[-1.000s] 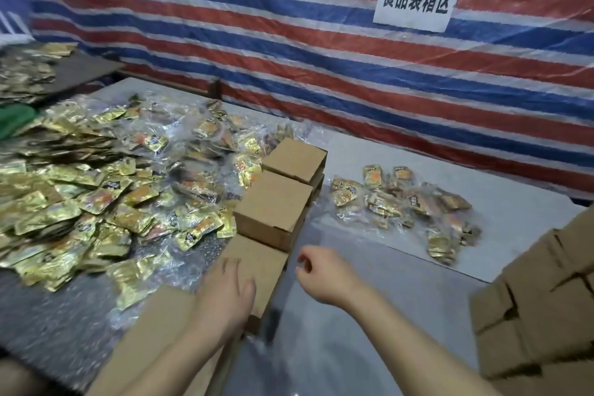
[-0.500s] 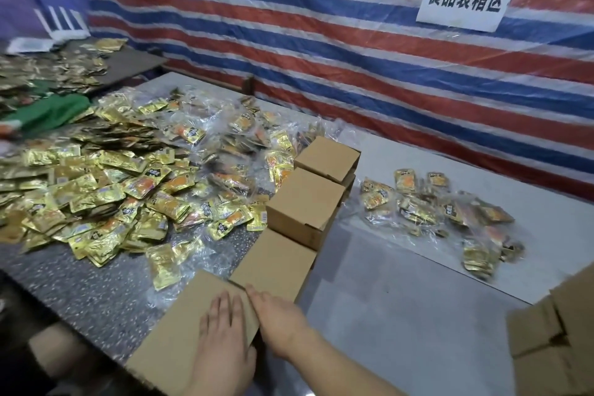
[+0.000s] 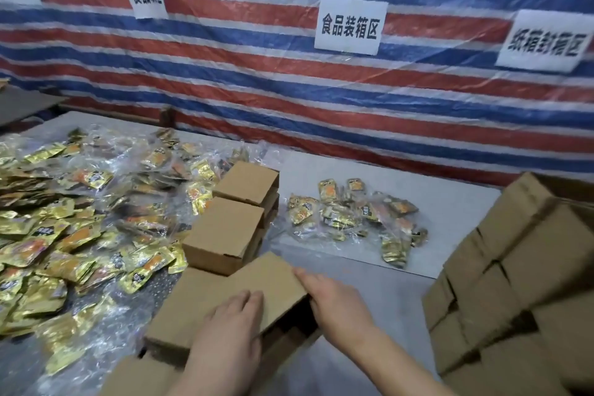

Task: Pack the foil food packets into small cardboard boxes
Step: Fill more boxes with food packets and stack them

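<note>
1. Foil packets [image 3: 74, 235], gold with orange prints, lie heaped on the left of the table [image 3: 369, 309], pointing every which way; a smaller bunch [image 3: 350, 215] in clear wrap sits to the right, behind the boxes
2. Dark characters show on some packets, too blurred to read
3. Nearest box [image 3: 225, 296], plain brown cardboard, lies with its long axis running from near-left to far-right, its lid lifted a little at the right end over a dark gap
4. Left hand [image 3: 231, 334] rests flat on that lid, fingers straight and close together
5. Right hand [image 3: 334, 299] is at the lid's right edge, fingers stretched along it, thumb hidden, so I cannot tell whether it pinches the flap
6. Two shut boxes stand in a row behind it: one [image 3: 225, 228] touching the lid's far side, another [image 3: 247, 182] beyond, both angled the same way
7. Stack of brown boxes [image 3: 514, 283] fills the right side
8. Striped red, white and blue tarp [image 3: 289, 100] hangs behind, with white paper signs: the middle one [image 3: 350, 26] reads 食品装箱区, the right one [image 3: 546, 42] 纸箱封箱区; the two on the left are blurred
</note>
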Demonstrator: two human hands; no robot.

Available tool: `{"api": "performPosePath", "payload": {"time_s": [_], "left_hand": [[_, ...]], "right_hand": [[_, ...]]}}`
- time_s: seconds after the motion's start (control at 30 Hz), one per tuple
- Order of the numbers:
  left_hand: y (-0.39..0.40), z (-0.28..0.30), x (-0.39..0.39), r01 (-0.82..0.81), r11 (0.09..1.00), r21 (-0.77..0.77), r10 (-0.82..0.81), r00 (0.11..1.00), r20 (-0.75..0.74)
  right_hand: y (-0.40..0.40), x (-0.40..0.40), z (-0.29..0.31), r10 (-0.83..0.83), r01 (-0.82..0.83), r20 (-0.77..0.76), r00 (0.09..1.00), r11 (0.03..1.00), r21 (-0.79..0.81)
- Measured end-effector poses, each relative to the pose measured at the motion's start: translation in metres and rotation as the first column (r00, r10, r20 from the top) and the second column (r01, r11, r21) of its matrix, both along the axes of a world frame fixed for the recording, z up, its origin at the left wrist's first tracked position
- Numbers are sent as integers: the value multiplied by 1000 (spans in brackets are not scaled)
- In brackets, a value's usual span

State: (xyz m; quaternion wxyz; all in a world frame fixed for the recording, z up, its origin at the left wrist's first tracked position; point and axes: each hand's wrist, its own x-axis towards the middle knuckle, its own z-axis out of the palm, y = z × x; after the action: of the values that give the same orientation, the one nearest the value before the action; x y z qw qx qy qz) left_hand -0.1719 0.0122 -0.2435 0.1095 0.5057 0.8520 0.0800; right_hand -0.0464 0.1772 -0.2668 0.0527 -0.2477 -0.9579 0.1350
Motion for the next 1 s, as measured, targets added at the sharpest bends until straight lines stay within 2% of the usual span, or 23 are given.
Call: {"api": "performPosePath", "payload": {"time_s": [0.1, 0.23, 0.33, 0.4, 0.53, 0.67, 0.8, 1.0], "left_hand": [[51, 3, 18, 121, 988, 94, -129, 988, 81], [104, 1, 41, 69, 973, 219, -133, 948, 291], [129, -12, 54, -68, 970, 233, -89, 795, 601], [139, -30, 55, -89, 977, 194, -75, 705, 705], [149, -76, 50, -31, 990, 135, -79, 668, 740], [155, -119, 41, -28, 999, 35, -9, 646, 763], [159, -148, 34, -66, 998, -19, 56, 625, 779], [152, -176, 34, -126, 992, -2, 81, 624, 777]], "right_hand": [[42, 56, 16, -211, 212, 43, 977, 977, -25], [75, 119, 28, -407, 410, 68, 911, 911, -33], [79, 138, 20, -439, 447, 130, 889, 893, -45], [79, 143, 6, -458, 475, 165, 873, 876, -82], [82, 139, -31, -517, 553, 204, 832, 807, -210], [84, 127, -71, -490, 578, 318, 812, 753, -314], [82, 120, -99, -503, 617, 369, 782, 707, -345], [65, 118, -119, -561, 645, 320, 763, 688, -333]]}}
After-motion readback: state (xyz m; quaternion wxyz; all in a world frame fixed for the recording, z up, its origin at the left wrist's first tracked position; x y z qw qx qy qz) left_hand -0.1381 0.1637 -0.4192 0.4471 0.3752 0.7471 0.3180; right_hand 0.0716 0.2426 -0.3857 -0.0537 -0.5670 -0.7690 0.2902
